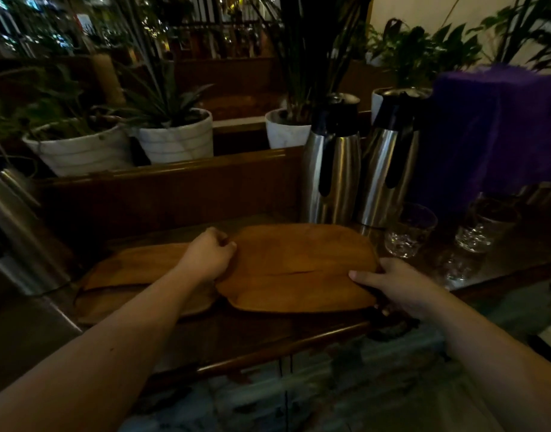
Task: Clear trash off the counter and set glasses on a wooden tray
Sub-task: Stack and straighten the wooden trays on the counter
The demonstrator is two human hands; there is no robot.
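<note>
Here the dark wooden counter (268, 335) carries everything, with a purple fuzzy cloth (498, 132) draped over something bulky at its far right. Behind the counter's back ledge stand white plant pots: a wide one on the left (77, 151) holding trailing greenery, a ribbed one beside it (177, 138) holding a spiky plant, and a smaller one (286, 129) further right holding tall thin stems. Two steel thermos jugs (333, 169) (389, 169) with black tops stand side by side at the back right of the counter, lids on, so their contents cannot be seen. In the middle lies the wooden tray (296, 269), its surface bare, overlapping a second, darker wooden tray (137, 275) on its left, which is also bare. The left hand (208, 254) is curled over the tray's far-left edge, fingers closed on the rim, while the right hand (392, 282) grips the near-right edge, thumb lying on top and fingers tucked beneath. To the right of the tray, near the jugs, stand two clear glasses (411, 229) (486, 226), upright and apart; they look empty, though the dim light makes it hard to be sure.
</note>
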